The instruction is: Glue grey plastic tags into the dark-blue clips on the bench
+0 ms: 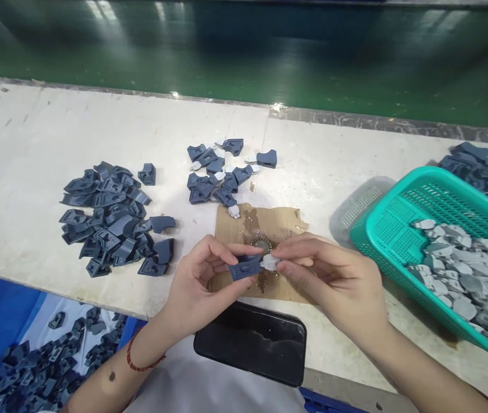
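One white table extends before us. On its right we see a green basket of pale pieces. Cardboard lies at the centre, below our left hand and right hand, with a phone on its near side. We pinch a dark block in the left and, touching its right end, a pale tab in the right.

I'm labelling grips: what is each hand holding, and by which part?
Left hand: dark blue-grey piece, by its upper and lower edges. Right hand: light grey piece, by its right end.
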Demonstrator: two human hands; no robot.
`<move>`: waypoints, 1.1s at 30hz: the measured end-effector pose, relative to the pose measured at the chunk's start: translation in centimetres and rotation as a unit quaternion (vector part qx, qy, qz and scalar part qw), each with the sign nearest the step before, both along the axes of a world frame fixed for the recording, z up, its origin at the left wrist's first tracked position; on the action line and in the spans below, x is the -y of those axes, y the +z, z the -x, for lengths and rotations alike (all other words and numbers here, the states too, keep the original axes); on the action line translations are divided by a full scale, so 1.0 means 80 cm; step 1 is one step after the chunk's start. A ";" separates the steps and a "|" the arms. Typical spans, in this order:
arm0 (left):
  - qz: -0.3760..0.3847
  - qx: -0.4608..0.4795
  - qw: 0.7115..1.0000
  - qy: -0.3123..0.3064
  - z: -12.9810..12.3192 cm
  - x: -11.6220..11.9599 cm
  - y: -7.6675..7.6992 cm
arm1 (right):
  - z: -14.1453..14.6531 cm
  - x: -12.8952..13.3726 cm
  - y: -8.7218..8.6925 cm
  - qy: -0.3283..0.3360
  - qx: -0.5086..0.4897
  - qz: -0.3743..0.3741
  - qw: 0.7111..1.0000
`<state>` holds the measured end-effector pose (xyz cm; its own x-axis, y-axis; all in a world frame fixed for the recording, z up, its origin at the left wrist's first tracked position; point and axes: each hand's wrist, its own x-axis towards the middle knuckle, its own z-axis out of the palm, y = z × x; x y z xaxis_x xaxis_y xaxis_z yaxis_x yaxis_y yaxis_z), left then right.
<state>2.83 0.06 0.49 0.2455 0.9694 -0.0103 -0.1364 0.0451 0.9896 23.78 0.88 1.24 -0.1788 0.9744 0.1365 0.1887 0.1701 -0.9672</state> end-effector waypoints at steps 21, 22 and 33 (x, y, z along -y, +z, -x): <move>-0.037 -0.079 0.996 -0.008 0.002 0.010 -0.009 | 0.003 -0.003 0.003 0.027 -0.010 0.061 0.998; -0.035 -0.082 0.996 -0.011 0.003 0.010 -0.009 | 0.002 -0.004 0.002 0.031 -0.025 0.080 0.996; -0.155 -0.032 0.986 -0.059 0.005 0.004 -0.010 | -0.011 -0.012 -0.009 0.210 -0.247 0.352 0.878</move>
<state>2.46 -0.28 -0.30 0.3658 0.8930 0.2623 -0.0855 -0.2484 0.9649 24.66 1.83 0.52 -0.6310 0.7111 -0.3101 -0.2208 -0.5478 -0.8069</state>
